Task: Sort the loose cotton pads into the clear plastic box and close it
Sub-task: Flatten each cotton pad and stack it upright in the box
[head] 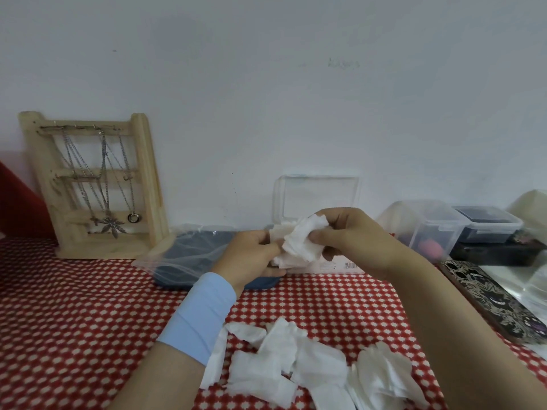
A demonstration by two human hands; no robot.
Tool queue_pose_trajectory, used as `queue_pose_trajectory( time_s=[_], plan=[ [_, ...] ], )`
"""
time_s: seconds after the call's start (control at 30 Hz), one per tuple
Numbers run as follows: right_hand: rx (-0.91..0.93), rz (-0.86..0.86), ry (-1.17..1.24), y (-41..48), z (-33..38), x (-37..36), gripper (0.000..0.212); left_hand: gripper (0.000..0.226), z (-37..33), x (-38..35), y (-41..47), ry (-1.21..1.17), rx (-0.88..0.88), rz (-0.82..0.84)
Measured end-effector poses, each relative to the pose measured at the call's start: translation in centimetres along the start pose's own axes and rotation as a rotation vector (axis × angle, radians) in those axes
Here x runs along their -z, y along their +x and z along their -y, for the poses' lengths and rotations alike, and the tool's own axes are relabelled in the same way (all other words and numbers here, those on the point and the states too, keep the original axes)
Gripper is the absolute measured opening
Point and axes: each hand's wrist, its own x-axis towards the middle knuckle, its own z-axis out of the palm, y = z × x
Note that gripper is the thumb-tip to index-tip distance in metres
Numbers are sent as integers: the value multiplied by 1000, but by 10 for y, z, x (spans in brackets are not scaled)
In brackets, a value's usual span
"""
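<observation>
The left hand (251,255) and right hand (352,241) together pinch a small bunch of soft white square cotton pads (302,241) just in front of the open clear plastic box (321,196), mid-loading; more loose white pads (296,365) lie nearer the person on the red dotted desk (88,306), and the bunch likely needs lowering inside next.

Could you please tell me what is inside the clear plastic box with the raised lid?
The clear plastic box stands open, its lid raised against the wall. The left hand, the right hand and the cotton pads they grip cover its inside, hiding its contents.
</observation>
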Motion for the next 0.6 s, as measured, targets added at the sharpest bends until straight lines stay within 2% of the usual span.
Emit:
queue_pose_trajectory(
  time_s=[0.17, 0.3, 0.5, 0.6],
  plan=[
    [34, -53, -114, -1, 5, -4, 26, 21, -4, -3, -3, -29, 32, 7],
    [14, -117, -269, 1, 6, -7, 35, 19, -9, -5, -8, -180, 44, 60],
    [9, -209, -271, 5, 3, -7, 14, 19, -10, -5, -9, -170, 40, 60],
    [25, -262, -191, 6, 3, -10, 8, 22, -11, -7, -10, -164, 33, 71]
  ],
)
